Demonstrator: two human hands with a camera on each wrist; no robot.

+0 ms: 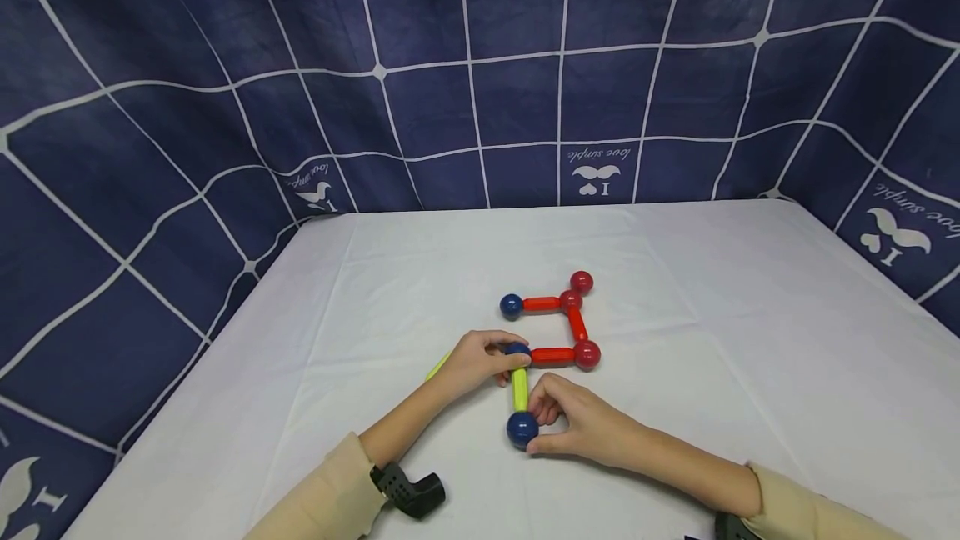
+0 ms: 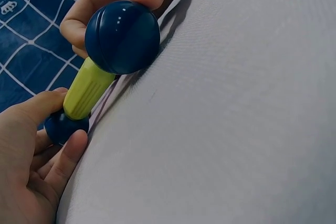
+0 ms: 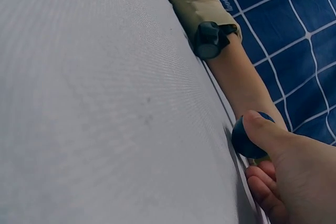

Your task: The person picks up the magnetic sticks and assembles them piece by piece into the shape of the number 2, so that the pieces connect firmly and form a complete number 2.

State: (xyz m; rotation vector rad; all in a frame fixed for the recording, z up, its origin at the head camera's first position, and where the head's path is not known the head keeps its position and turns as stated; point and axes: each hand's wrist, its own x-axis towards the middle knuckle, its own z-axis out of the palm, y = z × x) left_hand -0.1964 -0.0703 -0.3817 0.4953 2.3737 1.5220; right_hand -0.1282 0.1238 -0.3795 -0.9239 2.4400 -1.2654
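Observation:
On the white table lies a linked shape of balls and rods. My left hand pinches a blue ball, joined to a red rod on its right and a yellow-green rod below. At that rod's near end, my right hand grips another blue ball between thumb and fingers; the left wrist view shows this ball large at the rod's end. Farther along are a red ball, a second red rod, a red ball and a third red rod.
A blue ball ends the far red rod, and one more red ball sits at the back corner. Another yellow-green rod lies partly hidden behind my left forearm. A navy grid-patterned curtain borders the white table.

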